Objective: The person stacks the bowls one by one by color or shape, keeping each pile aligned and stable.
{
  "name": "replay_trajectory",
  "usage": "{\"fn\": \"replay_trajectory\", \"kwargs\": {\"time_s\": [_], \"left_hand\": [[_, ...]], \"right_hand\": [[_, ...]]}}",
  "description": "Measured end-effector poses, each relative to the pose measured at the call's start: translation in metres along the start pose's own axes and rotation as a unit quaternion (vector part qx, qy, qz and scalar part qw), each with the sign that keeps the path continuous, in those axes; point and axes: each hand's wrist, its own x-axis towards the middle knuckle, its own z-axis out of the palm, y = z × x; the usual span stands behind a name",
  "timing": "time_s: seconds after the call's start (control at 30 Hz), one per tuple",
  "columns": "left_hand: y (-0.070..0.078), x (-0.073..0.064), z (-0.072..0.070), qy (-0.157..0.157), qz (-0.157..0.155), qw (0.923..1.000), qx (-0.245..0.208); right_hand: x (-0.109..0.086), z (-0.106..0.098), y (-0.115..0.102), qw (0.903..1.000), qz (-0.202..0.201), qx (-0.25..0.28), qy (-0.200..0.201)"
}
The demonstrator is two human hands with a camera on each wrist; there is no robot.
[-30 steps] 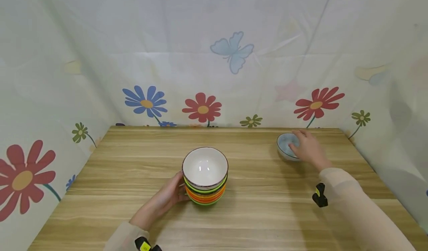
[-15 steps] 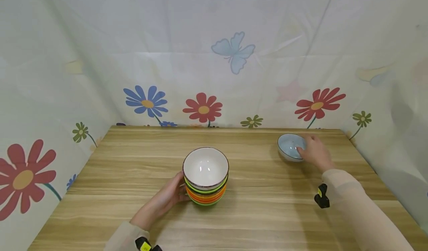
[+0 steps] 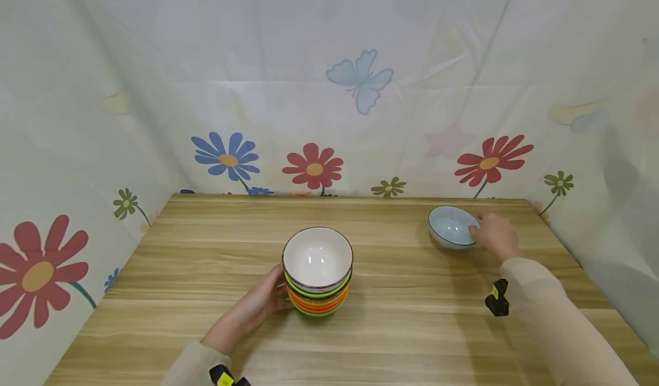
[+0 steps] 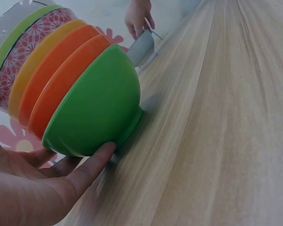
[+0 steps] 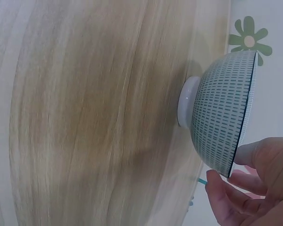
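A stack of several bowls (image 3: 317,297) stands on the table, with a white dark-rimmed bowl (image 3: 317,257) on top. Lower down are orange bowls and a green bowl (image 4: 101,101) at the base. My left hand (image 3: 262,300) rests against the stack's left side, fingers spread along the lower bowls and thumb near the upper ones. Toward the back right sits a pale blue-grey bowl (image 3: 450,226), upright on its white foot, with a dashed pattern outside. My right hand (image 3: 496,234) pinches its right rim, thumb on the inner side and fingers outside.
The wooden table (image 3: 391,329) carries both the stack and the single bowl, which are well apart. A white curtain (image 3: 288,106) printed with flowers and a butterfly encloses the back and sides. Black-and-yellow devices (image 3: 496,298) are strapped to both wrists.
My right hand has slid rightward from over the pale bowl to its right rim, uncovering more of the inside. The bowl, the stack and my left hand have stayed almost in place.
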Motion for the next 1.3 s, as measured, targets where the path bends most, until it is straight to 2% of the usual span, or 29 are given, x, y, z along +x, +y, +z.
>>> {"fn": "replay_trajectory", "kwargs": {"time_s": [0.23,0.57,1.07,1.3], "left_hand": [[0.001,0.0,0.0,-0.004,-0.001,1.0,-0.001],[0.001,0.0,0.0,-0.002,-0.001,1.0,-0.001],[0.001,-0.001,0.0,-0.011,0.0,0.9999,0.004],[0.0,-0.001,0.0,-0.011,0.002,0.9999,0.002]], "right_hand": [[-0.001,-0.005,-0.004,0.9998,0.006,-0.003,-0.02],[0.001,0.001,0.003,0.9999,-0.002,0.002,0.01],[0.003,0.0,0.007,0.9988,0.016,0.046,0.005],[0.005,0.001,0.011,0.9942,0.039,0.099,-0.015]]}}
